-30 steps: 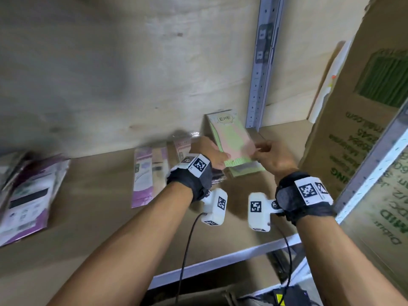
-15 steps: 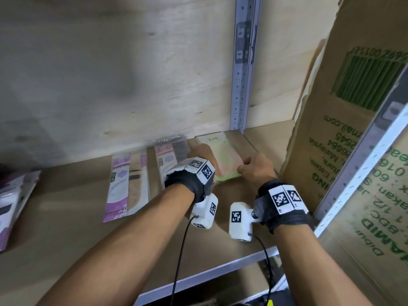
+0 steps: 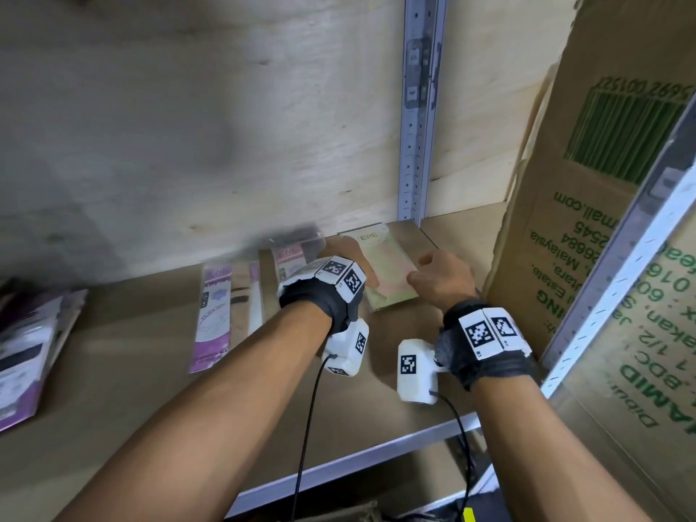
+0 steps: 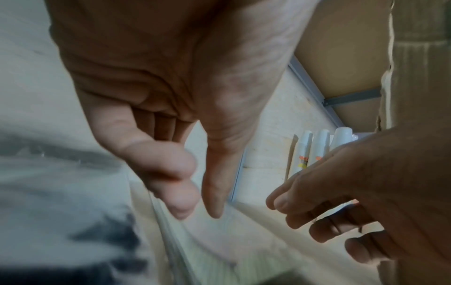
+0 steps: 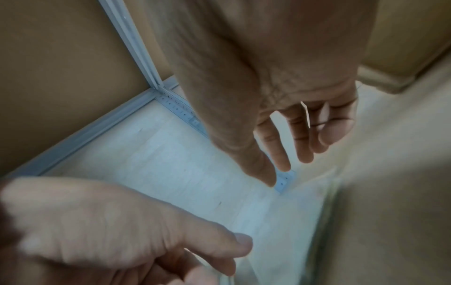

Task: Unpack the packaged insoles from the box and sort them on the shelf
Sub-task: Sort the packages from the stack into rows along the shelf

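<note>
A green and pink insole pack (image 3: 384, 265) lies flat on the wooden shelf (image 3: 150, 371), close to the metal upright (image 3: 418, 126). My left hand (image 3: 367, 275) is at the pack's left edge, fingers loosely curled and thumb straight, just over the pack (image 4: 219, 250); it grips nothing. Fingers relaxed and empty, my right hand (image 3: 440, 276) hovers at the pack's right edge. In the right wrist view the right hand (image 5: 288, 154) hangs above the pack (image 5: 280, 231). A tall cardboard box (image 3: 602, 182) stands right of the right hand.
A pink pack (image 3: 290, 258) and a purple pack (image 3: 212, 318) lie left of the green one. More purple packs (image 3: 26, 352) sit at the far left. White tubes (image 4: 307, 152) stand by the back wall behind the box. The shelf's metal front rail (image 3: 357, 461) runs below my wrists.
The green pack, held up in both hands a second ago, now lies on the shelf by the upright. Both hands have let go and stay at its edges.
</note>
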Tool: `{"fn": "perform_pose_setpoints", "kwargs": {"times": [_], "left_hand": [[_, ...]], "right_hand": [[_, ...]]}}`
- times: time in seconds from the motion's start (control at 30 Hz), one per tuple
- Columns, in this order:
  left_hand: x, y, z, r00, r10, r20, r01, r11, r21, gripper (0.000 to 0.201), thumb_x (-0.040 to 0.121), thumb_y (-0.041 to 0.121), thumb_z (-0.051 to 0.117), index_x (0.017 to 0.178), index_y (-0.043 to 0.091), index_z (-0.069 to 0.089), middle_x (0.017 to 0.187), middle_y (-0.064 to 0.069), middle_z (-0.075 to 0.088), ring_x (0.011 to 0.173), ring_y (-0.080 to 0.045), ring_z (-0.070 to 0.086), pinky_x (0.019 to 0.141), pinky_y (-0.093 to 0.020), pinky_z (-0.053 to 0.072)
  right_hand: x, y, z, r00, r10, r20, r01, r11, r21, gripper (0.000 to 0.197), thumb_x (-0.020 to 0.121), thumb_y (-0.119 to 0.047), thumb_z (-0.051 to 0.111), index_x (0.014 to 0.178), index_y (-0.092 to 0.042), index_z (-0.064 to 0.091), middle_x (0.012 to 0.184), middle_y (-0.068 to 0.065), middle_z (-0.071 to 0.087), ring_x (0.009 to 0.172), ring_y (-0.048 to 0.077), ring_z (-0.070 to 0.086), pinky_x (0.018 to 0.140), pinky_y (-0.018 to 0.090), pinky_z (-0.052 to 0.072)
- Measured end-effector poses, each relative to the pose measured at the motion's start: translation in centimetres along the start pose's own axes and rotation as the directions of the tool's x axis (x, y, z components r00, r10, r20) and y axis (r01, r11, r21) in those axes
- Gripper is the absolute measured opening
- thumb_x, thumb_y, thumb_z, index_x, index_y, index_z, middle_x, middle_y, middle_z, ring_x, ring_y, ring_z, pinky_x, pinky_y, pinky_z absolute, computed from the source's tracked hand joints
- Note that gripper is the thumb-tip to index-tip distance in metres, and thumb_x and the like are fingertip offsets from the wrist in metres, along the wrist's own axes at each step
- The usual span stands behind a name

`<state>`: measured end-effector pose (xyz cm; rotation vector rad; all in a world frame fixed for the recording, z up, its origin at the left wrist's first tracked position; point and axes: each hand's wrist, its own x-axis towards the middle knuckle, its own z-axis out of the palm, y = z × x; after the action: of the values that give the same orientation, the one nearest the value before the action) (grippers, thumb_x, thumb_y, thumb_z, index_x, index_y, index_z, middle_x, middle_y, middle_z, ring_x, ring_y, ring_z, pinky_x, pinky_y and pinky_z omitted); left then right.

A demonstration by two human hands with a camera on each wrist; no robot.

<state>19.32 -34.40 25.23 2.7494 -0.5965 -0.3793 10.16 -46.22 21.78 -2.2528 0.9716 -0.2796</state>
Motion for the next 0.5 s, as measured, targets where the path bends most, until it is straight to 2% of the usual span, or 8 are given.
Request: {"fn": "perform_pose_setpoints", "kwargs": {"times": [0.07,0.13,0.23,0.27,0.33,0.37,0.43,0.5], "left_hand": [[-0.8,-0.9,-1.8,0.998,0.012,-0.057,-0.014,1.000,-0.023,0.030,0.084,0.024,0.073,0.108,0.006,0.073,0.103,-0.010,0.076,0.095,-0.025,0.074,0.085,-0.034,0.060],[-2.0,-2.8,-3.6,0.993,0.019,-0.118,-0.036,0.990,-0.139,0.024,0.086,0.025,0.072,0.097,0.004,0.075,0.089,-0.011,0.078,0.082,-0.024,0.076,0.078,-0.038,0.063],[-4.3,-7.1,-5.5,0.986,-0.018,-0.164,-0.040,0.939,-0.343,0.019,0.085,0.026,0.073,0.087,0.008,0.076,0.070,-0.005,0.076,0.061,-0.019,0.074,0.068,-0.032,0.063],[-5.4,-8.9,-5.9,0.983,-0.038,-0.177,-0.043,0.901,-0.432,0.014,0.085,0.023,0.073,0.080,0.009,0.075,0.060,-0.002,0.073,0.050,-0.015,0.070,0.057,-0.025,0.060],[-7.2,-12.7,-6.1,0.979,-0.082,-0.186,-0.039,0.822,-0.568,0.017,0.087,0.012,0.070,0.070,0.011,0.070,0.043,0.003,0.063,0.033,-0.009,0.057,0.038,-0.016,0.047],[-8.1,-14.7,-6.1,0.977,-0.110,-0.184,-0.024,0.796,-0.605,0.017,0.089,0.009,0.069,0.071,0.010,0.068,0.040,0.003,0.060,0.031,-0.010,0.053,0.035,-0.016,0.042],[-9.7,-18.9,-5.8,0.968,-0.171,-0.182,0.023,0.785,-0.620,0.014,0.090,0.011,0.067,0.077,0.007,0.069,0.042,0.001,0.061,0.033,-0.012,0.049,0.037,-0.017,0.037],[-11.3,-22.8,-5.7,0.953,-0.231,-0.197,0.065,0.789,-0.611,0.010,0.089,0.013,0.066,0.081,0.009,0.072,0.045,0.001,0.063,0.036,-0.013,0.049,0.041,-0.018,0.036]], "right_hand": [[-0.1,-0.9,-0.3,0.998,-0.056,-0.034,0.059,0.995,0.083,0.029,0.084,-0.028,0.062,0.112,-0.020,0.067,0.117,0.007,0.065,0.113,0.027,0.057,0.098,0.037,0.048],[-0.6,-1.8,-0.4,0.993,-0.118,-0.018,0.119,0.968,0.220,0.011,0.083,-0.029,0.064,0.094,-0.027,0.067,0.102,-0.001,0.070,0.097,0.020,0.063,0.084,0.032,0.050],[-2.4,-3.8,0.4,0.978,-0.202,0.051,0.165,0.899,0.405,0.005,0.082,-0.023,0.064,0.082,-0.025,0.069,0.080,-0.003,0.073,0.075,0.018,0.066,0.066,0.031,0.050],[-3.1,-4.6,0.9,0.972,-0.228,0.062,0.181,0.887,0.424,0.007,0.083,-0.020,0.064,0.082,-0.023,0.070,0.076,-0.003,0.073,0.071,0.018,0.065,0.063,0.029,0.049],[-4.7,-6.2,2.3,0.954,-0.289,0.077,0.232,0.878,0.417,0.007,0.083,-0.016,0.065,0.085,-0.020,0.071,0.077,-0.001,0.073,0.072,0.017,0.066,0.065,0.030,0.051],[-5.7,-7.1,2.9,0.943,-0.322,0.087,0.261,0.875,0.408,0.007,0.084,-0.016,0.066,0.087,-0.019,0.071,0.077,-0.002,0.072,0.074,0.016,0.067,0.068,0.030,0.052],[-7.7,-8.6,4.2,0.912,-0.392,0.121,0.321,0.866,0.384,0.008,0.087,-0.019,0.065,0.092,-0.018,0.071,0.078,-0.003,0.072,0.073,0.013,0.067,0.069,0.028,0.052],[-9.8,-10.0,5.5,0.880,-0.441,0.175,0.349,0.851,0.393,0.010,0.089,-0.019,0.064,0.095,-0.014,0.071,0.076,-0.002,0.070,0.064,0.009,0.063,0.065,0.024,0.048]]}}
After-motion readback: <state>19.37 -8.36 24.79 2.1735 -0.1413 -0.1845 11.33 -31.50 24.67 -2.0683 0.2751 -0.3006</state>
